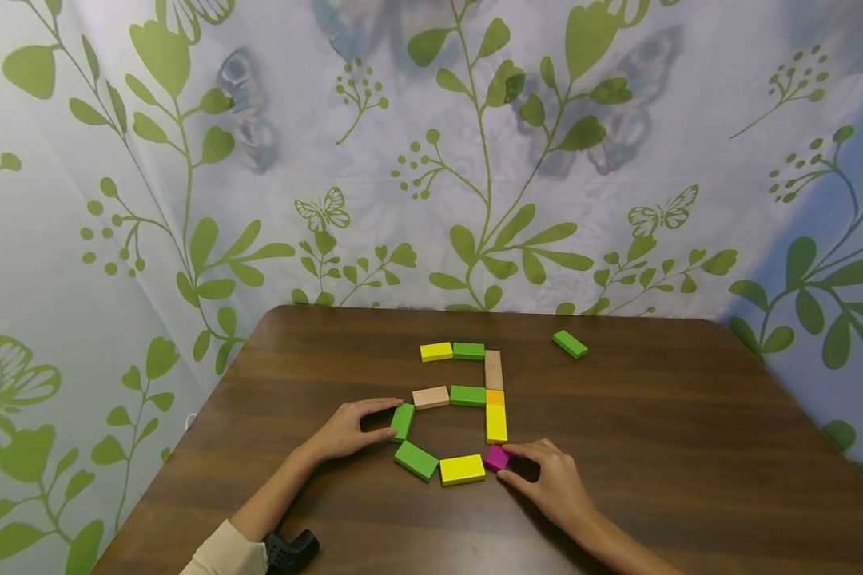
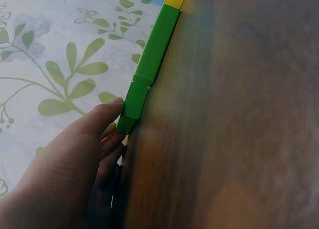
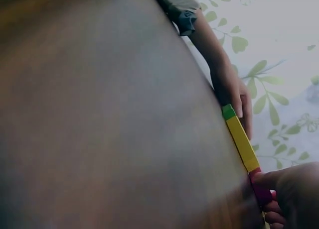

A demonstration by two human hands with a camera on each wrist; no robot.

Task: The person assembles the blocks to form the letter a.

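In the head view my left hand pinches a small green block between thumb and fingers, at the left side of a row of flat blocks. My right hand pinches a short magenta block between thumb and index finger, at the lower right corner. Between the two hands lie another green block, set at a slant, and a yellow block. The right wrist view shows the thumb against the magenta block, beside the end of a yellow block.
Above the hands, a wooden block and a green one lead to a yellow block and a wooden one. A single green block lies apart on the brown table. A patterned curtain stands behind.
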